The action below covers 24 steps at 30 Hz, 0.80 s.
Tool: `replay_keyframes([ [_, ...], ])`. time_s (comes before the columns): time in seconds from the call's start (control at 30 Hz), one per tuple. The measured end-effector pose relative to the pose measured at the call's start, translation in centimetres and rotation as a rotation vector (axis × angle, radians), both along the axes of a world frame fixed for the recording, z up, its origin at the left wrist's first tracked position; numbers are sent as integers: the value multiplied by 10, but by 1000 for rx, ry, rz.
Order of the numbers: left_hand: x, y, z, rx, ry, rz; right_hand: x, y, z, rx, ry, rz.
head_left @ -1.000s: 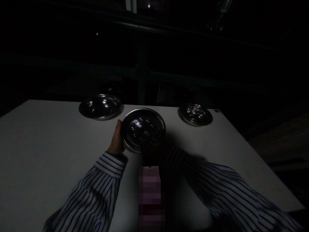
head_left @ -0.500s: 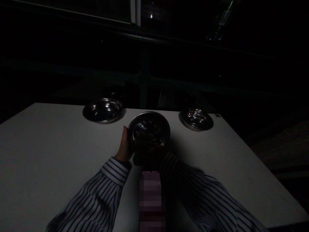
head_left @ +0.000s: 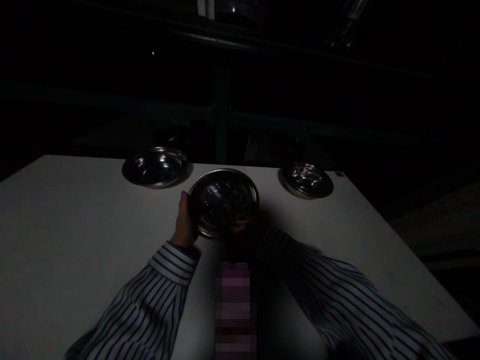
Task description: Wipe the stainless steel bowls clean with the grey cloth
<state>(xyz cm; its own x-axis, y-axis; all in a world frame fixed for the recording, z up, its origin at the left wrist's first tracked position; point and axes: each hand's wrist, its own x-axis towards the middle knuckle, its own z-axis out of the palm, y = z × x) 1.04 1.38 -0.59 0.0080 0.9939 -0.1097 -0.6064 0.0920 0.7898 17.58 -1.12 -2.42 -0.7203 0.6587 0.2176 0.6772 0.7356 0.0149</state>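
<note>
A steel bowl (head_left: pixel 221 197) is tilted toward me over the middle of a white table (head_left: pixel 75 220). My left hand (head_left: pixel 182 222) grips the bowl's left rim, thumb along the edge. My right hand (head_left: pixel 242 231) is in deep shadow at the bowl's lower right rim; its fingers are too dark to make out. Both arms wear white sleeves with blue stripes.
Two more steel bowls rest near the table's far edge, one at the left (head_left: pixel 156 166) and one at the right (head_left: pixel 306 179). The table's right edge drops off into darkness. Dim shelving fills the dark background. A blurred patch sits at the bottom centre.
The held bowl has shifted slightly and changed its tilt between frames. My right hand has moved along the lower part of the bowl. The view has bobbed a little.
</note>
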Motion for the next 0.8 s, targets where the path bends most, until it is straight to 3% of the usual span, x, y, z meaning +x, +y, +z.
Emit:
replay_keyframes([
  [0.1,0,0,-1,-17,3,19,-35,7,-5,-98,26,43],
  [0.2,-3,0,-2,-68,-1,42,-57,10,-14,-44,115,18],
  [0.33,-4,0,-3,-13,19,86,-29,1,-15,37,82,70],
  [0.47,-2,1,-3,-19,24,37,3,-8,-7,148,27,9],
  [0.53,-1,2,-4,-53,48,64,-5,-9,-6,118,35,-6],
  [0.7,-5,2,-6,-119,62,110,-56,-8,-12,22,94,-71],
  [0.8,-7,3,-7,-85,69,120,-49,-9,-12,33,88,-53],
])
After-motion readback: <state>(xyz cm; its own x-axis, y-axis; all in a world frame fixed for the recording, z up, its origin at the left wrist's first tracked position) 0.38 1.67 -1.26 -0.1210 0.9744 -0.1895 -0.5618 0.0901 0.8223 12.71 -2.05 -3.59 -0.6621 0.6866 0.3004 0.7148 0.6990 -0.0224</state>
